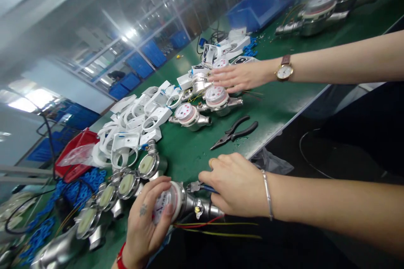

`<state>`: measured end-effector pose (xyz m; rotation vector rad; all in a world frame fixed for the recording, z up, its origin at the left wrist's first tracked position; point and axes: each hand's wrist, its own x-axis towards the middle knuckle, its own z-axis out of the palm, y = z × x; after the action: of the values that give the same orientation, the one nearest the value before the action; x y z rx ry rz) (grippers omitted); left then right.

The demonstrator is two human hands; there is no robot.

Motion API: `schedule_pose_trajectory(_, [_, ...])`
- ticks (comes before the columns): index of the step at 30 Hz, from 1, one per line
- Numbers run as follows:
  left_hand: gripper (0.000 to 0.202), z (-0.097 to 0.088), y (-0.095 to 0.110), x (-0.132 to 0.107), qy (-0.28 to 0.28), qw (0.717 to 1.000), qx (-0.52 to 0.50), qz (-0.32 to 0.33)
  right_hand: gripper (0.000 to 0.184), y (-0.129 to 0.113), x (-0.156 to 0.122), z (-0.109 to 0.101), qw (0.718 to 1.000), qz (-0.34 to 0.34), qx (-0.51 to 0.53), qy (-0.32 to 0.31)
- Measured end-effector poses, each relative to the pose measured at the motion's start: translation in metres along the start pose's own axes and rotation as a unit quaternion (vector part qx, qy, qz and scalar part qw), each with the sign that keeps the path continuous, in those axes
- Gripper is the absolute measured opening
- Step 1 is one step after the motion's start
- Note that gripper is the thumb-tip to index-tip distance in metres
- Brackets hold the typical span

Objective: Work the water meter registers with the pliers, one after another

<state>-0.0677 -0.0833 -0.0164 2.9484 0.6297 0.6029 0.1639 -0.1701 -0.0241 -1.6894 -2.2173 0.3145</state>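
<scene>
My left hand (148,212) is wrapped round the dial end of a water meter (176,201), which is tipped on its side near the table's front edge. Red and yellow wires (217,225) trail from the meter's underside. Closed round the handles of a pair of blue-handled cutting pliers (195,186) is my right hand (235,185). The jaws of the pliers are beside the meter's metal body; whether they touch it I cannot tell. Black-handled long-nose pliers (235,131) lie on the green table (189,147) beyond my right hand.
A co-worker's hand (246,75) with a wristwatch reaches over more meters (217,98). White plastic housings (135,111) are heaped along the far side. Several meters with pale covers (126,185) stand at left, near blue clips (75,187) and a red bin (77,151).
</scene>
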Motion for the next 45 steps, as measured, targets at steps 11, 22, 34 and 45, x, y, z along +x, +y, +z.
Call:
schedule_pose_trajectory(11, [0.030, -0.005, -0.005, -0.003, -0.025, 0.998, -0.033, 0.051, 0.021, 0.015, 0.009, 0.023, 0.995, -0.085, -0.006, 0.043])
schedule_pose_trajectory(22, [0.040, -0.006, -0.010, -0.005, -0.047, 0.996, 0.020, 0.078, 0.015, 0.006, 0.013, 0.015, 0.989, -0.120, -0.056, 0.068])
schedule_pose_trajectory(34, [0.037, -0.007, -0.017, -0.009, -0.047, 0.994, 0.032, 0.092, 0.038, 0.011, 0.025, 0.019, 0.977, -0.005, 0.194, -0.083])
schedule_pose_trajectory(45, [0.060, -0.014, 0.015, 0.004, -0.069, 0.975, 0.208, -0.045, 0.027, 0.009, 0.009, 0.028, 0.989, 0.069, 0.128, -0.014])
